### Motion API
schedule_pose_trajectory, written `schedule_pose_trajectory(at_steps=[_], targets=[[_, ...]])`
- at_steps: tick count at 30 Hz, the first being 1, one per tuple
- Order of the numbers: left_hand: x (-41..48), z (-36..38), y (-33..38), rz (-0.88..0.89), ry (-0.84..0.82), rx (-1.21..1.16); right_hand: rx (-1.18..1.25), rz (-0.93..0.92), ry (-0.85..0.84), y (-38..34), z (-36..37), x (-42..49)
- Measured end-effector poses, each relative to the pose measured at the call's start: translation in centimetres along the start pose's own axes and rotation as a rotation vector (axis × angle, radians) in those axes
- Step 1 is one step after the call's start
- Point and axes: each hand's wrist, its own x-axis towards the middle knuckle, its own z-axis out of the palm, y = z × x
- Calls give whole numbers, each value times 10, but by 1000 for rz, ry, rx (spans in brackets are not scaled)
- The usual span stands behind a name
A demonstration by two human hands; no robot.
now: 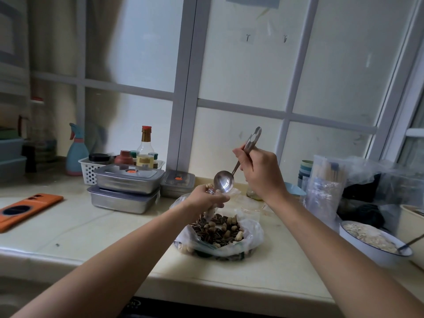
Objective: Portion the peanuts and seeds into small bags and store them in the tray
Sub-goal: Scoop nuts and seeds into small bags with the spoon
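A large clear plastic bag [251, 232] lies open on the counter, full of peanuts and striped seeds [218, 228]. Above it my left hand [207, 197] grips the neck of a small clear bag [210, 213] that hangs down with some nuts inside. My right hand [259, 173] holds a metal spoon [223, 181] by its handle, the empty bowl tipped at the small bag's mouth. Stacked steel lidded trays [127, 189] stand to the left, a smaller one [177, 183] behind.
An orange phone [27, 208] lies at the far left. A white basket [91, 168] with bottles sits behind the trays. On the right are a white bowl of oats [371, 239], clear bags [323, 187] and stacked cups [305, 171]. The counter's front edge runs below my forearms.
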Motion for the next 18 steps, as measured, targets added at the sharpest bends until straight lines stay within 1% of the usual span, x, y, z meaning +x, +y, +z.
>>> schedule_pose_trajectory(at_steps=[4,6,9,13,16,18], targets=[[-2,0,0,31,37,41,-14,38,-7,3,1,0],[-3,-2,-2,31,54,26,-39,74,16,6,3,-1],[-5,-6,-3,57,32,38,-68,118,59,9,3,-2],[-7,-11,-2,52,18,71,-104,171,76,14,3,-4],[-7,-14,-2,26,52,90,-141,253,91,21,2,-6],[-5,-20,-2,34,80,121,-143,345,47,27,0,-10]])
